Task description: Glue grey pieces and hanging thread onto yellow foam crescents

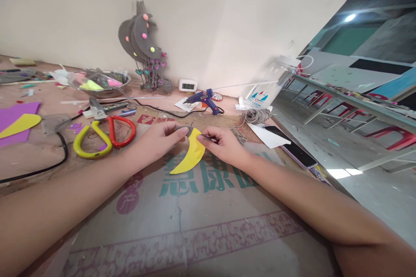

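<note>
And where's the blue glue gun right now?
In the head view, the glue gun is just above the middle, beyond the right hand and just right of the small white clock.

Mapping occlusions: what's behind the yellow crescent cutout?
Grey material shows at the upper-left edge of the yellow crescent cutout; below, a green-lettered sheet. Anything directly behind the cutout is covered.

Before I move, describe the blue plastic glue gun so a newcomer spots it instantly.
Find the large pale panel, then the small white digital clock before it. Just right and nearer sits the glue gun, its blue pistol shape unlike anything nearby.
</note>
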The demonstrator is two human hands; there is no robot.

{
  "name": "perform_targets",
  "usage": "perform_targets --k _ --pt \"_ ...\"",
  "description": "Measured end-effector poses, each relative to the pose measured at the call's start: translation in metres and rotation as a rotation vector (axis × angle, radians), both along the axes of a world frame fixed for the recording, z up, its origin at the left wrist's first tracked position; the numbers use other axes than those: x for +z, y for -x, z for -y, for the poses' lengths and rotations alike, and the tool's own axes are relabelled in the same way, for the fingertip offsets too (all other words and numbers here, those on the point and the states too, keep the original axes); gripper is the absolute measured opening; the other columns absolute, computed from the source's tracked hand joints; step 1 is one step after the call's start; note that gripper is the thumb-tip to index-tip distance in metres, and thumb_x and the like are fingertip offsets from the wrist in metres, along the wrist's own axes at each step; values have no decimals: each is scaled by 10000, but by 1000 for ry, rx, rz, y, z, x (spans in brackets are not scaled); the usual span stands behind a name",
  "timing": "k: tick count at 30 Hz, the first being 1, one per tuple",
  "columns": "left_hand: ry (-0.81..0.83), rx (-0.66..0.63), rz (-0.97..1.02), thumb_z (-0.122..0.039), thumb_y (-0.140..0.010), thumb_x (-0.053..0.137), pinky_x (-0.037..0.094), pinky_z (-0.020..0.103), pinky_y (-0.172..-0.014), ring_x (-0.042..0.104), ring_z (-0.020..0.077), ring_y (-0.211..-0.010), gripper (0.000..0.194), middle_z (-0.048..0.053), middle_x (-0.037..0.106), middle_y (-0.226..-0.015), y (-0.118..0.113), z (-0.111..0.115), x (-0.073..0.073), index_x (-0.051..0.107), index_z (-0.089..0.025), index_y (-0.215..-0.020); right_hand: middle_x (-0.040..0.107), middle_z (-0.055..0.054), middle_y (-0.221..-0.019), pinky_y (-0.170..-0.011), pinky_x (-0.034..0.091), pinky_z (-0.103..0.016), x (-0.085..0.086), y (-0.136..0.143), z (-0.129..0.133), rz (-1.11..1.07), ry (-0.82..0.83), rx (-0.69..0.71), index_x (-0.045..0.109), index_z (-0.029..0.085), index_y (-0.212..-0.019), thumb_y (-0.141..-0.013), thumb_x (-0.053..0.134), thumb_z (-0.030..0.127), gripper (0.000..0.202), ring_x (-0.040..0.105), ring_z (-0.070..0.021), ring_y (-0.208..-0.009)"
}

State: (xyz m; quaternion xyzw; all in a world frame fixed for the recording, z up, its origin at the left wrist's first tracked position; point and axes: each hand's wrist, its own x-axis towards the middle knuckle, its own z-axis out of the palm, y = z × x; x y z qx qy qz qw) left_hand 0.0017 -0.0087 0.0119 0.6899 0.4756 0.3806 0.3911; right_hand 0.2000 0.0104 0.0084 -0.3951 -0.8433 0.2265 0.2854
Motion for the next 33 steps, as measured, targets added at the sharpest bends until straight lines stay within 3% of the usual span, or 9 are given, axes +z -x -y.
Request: perform_targets --k 3,7,12,15,21,26,33 --pt "0 1 35 -481 -789 462 365 238 -524 473 123 -560 329 -9 537 -610 -1 0 -2 535 -181 -677 513 8 -685 -552 349 -211 1 -2 0 15 -46 5 533 162 -822 -844 478 396 241 437 -96 -593" --pt "6 6 28 -489 -788 467 349 228 -489 457 110 -513 352 -18 512 -557 -1 0 -4 505 -175 -634 578 -76 -948 -712 404 -281 5 -6 2 41 -248 3 480 159 -1064 -903 371 361 281 517 -159 -809" --pt "37 4 13 -489 -772 487 361 229 -509 474 111 -546 340 -9 551 -597 0 1 -1 569 -168 -693 598 -88 -951 -764 402 -318 5 -5 4 173 -371 10 511 160 -1083 -910 376 328 276 530 -189 -862" --pt "40 22 5 -475 -765 497 362 223 -508 485 114 -565 327 -1 581 -631 -1 2 1 604 -168 -731 606 -65 -899 -708 409 -282 2 -4 4 155 -303 7 538 166 -1035 -874 455 366 270 536 -166 -796" --pt "88 39 -28 -537 -723 523 317 211 -437 455 98 -496 379 -3 579 -625 0 -2 -5 620 -172 -760 511 20 -629 -520 334 -194 -1 1 4 41 -55 14 556 157 -725 -814 531 329 195 421 -78 -550" --pt "45 21 -133 -535 -714 519 325 214 -451 482 112 -525 380 -3 588 -631 1 -7 -11 639 -177 -760 473 28 -602 -508 318 -189 1 4 6 -3 -3 31 552 158 -712 -809 527 322 193 386 -71 -535" --pt "32 11 -132 -437 -705 526 404 239 -530 548 146 -599 318 5 622 -649 0 -9 -12 665 -173 -817 471 28 -611 -507 322 -184 0 3 6 -7 18 41 546 158 -714 -811 523 322 192 377 -68 -534"
